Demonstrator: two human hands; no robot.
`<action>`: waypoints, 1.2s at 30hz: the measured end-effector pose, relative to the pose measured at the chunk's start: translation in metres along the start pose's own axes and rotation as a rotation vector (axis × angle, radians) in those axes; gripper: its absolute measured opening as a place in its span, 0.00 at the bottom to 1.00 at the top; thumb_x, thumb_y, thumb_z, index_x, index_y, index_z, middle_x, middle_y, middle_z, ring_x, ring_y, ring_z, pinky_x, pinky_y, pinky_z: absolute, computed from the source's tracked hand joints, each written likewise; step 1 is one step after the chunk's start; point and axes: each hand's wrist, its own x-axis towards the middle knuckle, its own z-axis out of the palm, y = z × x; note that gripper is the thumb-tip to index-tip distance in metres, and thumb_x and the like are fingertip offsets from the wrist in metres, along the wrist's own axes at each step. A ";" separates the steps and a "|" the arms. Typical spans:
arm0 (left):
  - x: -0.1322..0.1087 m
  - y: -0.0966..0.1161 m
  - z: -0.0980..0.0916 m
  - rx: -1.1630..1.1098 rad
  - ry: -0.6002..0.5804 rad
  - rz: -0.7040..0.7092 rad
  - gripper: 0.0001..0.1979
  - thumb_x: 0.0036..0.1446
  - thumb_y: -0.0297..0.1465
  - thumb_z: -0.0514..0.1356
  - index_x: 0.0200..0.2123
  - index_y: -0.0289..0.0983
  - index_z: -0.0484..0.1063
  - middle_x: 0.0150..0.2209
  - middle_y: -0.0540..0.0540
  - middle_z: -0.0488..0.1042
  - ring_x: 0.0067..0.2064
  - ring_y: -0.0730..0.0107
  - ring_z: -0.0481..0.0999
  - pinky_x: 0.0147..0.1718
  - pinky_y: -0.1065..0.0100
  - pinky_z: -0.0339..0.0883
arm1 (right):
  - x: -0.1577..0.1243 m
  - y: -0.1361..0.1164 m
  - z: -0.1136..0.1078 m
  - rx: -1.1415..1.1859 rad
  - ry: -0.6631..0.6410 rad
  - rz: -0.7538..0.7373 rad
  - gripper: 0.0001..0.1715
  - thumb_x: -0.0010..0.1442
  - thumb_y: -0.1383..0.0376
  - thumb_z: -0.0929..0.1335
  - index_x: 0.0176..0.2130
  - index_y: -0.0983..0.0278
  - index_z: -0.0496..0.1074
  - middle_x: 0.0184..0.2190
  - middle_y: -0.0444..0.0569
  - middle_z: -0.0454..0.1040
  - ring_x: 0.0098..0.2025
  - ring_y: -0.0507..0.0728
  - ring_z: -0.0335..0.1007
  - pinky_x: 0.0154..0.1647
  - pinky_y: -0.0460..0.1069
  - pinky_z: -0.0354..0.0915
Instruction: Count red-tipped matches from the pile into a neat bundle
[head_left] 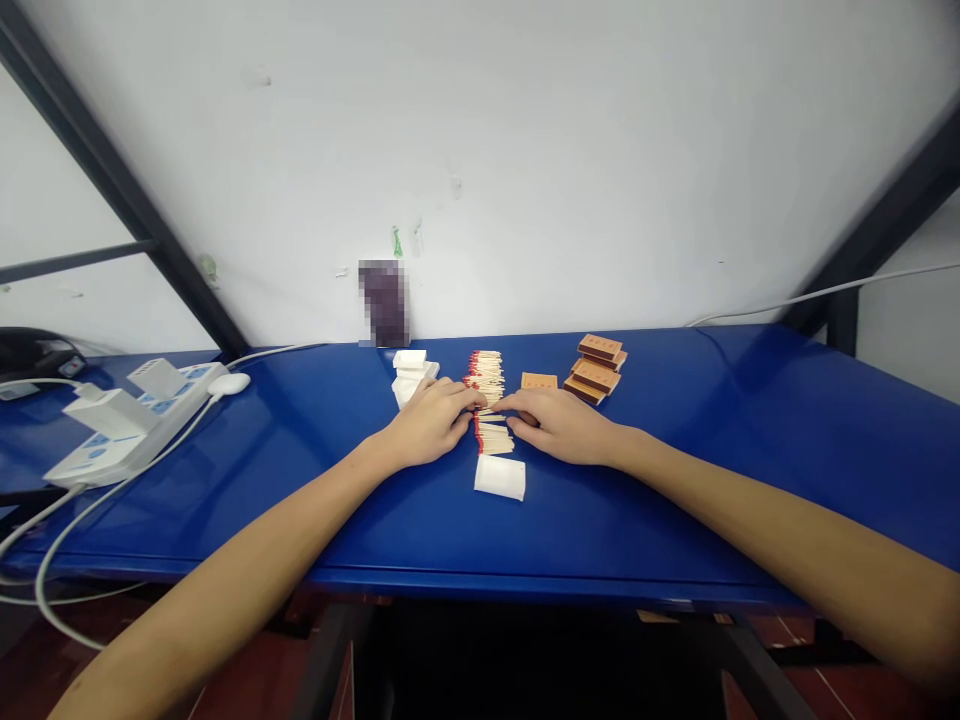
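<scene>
A column of red-tipped matches (487, 375) lies on the blue table (637, 530), heads to the left. At its left edge, the fingertips of my left hand (435, 420) touch the matches; the fingers are bent and close together. From the right, my right hand (559, 425) reaches the match sticks, its index finger stretched out and its thumb apart. An open white tray (500, 477) rests just below the column. Several white trays (410, 360) are stacked behind my left hand. One orange matchbox cover (539, 381) lies behind my right hand, with a pile of orange covers (600, 347) farther right.
A white power strip (135, 440) with plugs and cables takes up the left side. A blurred dark object (385, 303) stands against the wall at the back. Dark metal frame bars (885, 220) slant on both sides.
</scene>
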 end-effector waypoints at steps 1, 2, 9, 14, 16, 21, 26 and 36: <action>0.000 0.000 0.000 0.001 0.000 0.001 0.15 0.62 0.24 0.51 0.48 0.40 0.70 0.44 0.46 0.76 0.48 0.60 0.71 0.47 0.57 0.59 | 0.000 0.000 0.000 0.000 -0.003 0.000 0.21 0.65 0.68 0.62 0.55 0.61 0.73 0.37 0.50 0.78 0.36 0.57 0.71 0.37 0.50 0.61; 0.000 0.000 0.000 0.003 -0.002 0.004 0.14 0.62 0.24 0.51 0.48 0.40 0.70 0.44 0.46 0.76 0.48 0.60 0.71 0.47 0.57 0.59 | 0.000 -0.001 0.000 0.001 -0.006 0.000 0.21 0.65 0.68 0.62 0.54 0.61 0.73 0.37 0.50 0.78 0.36 0.57 0.71 0.37 0.50 0.61; 0.000 -0.001 0.000 0.009 -0.012 -0.004 0.15 0.63 0.24 0.51 0.49 0.40 0.70 0.45 0.46 0.76 0.48 0.59 0.71 0.48 0.57 0.59 | 0.000 -0.002 -0.002 0.012 -0.003 -0.006 0.21 0.65 0.68 0.62 0.54 0.60 0.74 0.38 0.50 0.78 0.36 0.57 0.71 0.36 0.50 0.60; 0.000 0.000 0.000 0.006 -0.005 0.001 0.14 0.64 0.24 0.51 0.49 0.40 0.70 0.43 0.46 0.76 0.47 0.60 0.71 0.47 0.58 0.59 | 0.000 -0.001 -0.002 0.021 -0.002 0.000 0.20 0.65 0.68 0.62 0.53 0.60 0.74 0.37 0.49 0.78 0.35 0.57 0.71 0.35 0.49 0.60; 0.001 0.000 -0.001 0.009 -0.009 -0.001 0.14 0.64 0.24 0.50 0.48 0.40 0.71 0.42 0.46 0.76 0.45 0.60 0.71 0.46 0.58 0.59 | 0.000 -0.001 -0.001 0.017 -0.003 -0.001 0.21 0.65 0.68 0.62 0.54 0.61 0.74 0.37 0.49 0.78 0.35 0.56 0.71 0.35 0.49 0.60; 0.000 0.000 0.000 0.014 -0.007 0.005 0.15 0.65 0.24 0.49 0.49 0.40 0.71 0.41 0.46 0.76 0.44 0.61 0.71 0.47 0.58 0.58 | -0.001 0.000 -0.001 0.012 -0.001 -0.009 0.21 0.65 0.68 0.62 0.55 0.61 0.73 0.38 0.49 0.78 0.36 0.56 0.71 0.35 0.49 0.60; 0.000 -0.001 0.003 0.018 -0.002 0.025 0.15 0.65 0.25 0.50 0.50 0.40 0.71 0.41 0.46 0.76 0.45 0.61 0.71 0.48 0.58 0.58 | 0.000 0.001 -0.001 0.015 0.002 -0.020 0.21 0.65 0.68 0.61 0.55 0.60 0.73 0.38 0.49 0.78 0.36 0.57 0.71 0.36 0.50 0.60; 0.000 -0.002 0.002 0.002 0.019 0.043 0.15 0.65 0.26 0.49 0.51 0.41 0.71 0.43 0.46 0.76 0.46 0.61 0.70 0.48 0.58 0.58 | 0.001 0.001 0.000 -0.004 -0.006 -0.016 0.21 0.65 0.67 0.62 0.55 0.60 0.73 0.36 0.49 0.78 0.36 0.57 0.70 0.36 0.50 0.60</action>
